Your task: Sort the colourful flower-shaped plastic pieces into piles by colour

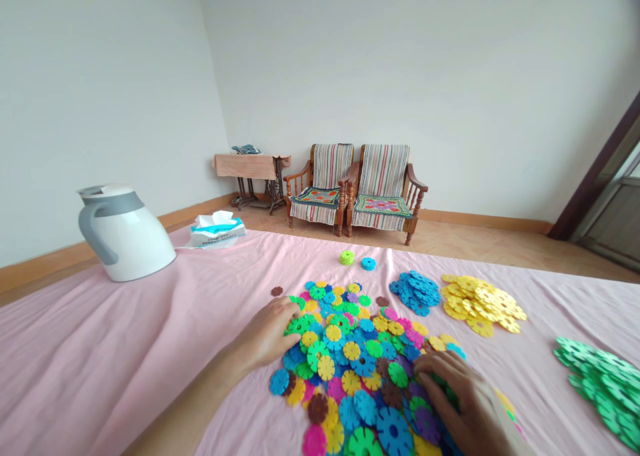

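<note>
Pink cloth (125, 349): covers the whole table, lightly creased.

Mixed pile (355, 363) of toothed plastic discs: sits near the front edge, centre.
Left hand (267, 333): lies palm-down on the pile's left edge, fingers loosely spread over green discs, nothing clasped.
Right hand (460, 396): rests on the pile's lower right, fingers bent down into the discs; cannot tell whether any disc is pinched.

Sorted heaps to the right: blue heap (415, 291), touching yellow heap (480, 303); green heap (600, 383) well apart, at the right edge.
Two strays beyond the pile: green disc (347, 257), blue disc (369, 263).

Far left on the cloth: white jug (125, 233), tissue pack (217, 231).

Room: pale bare walls, wooden skirting, tiled floor. Two wooden armchairs (350, 193) side by side against the back wall, striped covers. Small table (250, 169) left of them.
</note>
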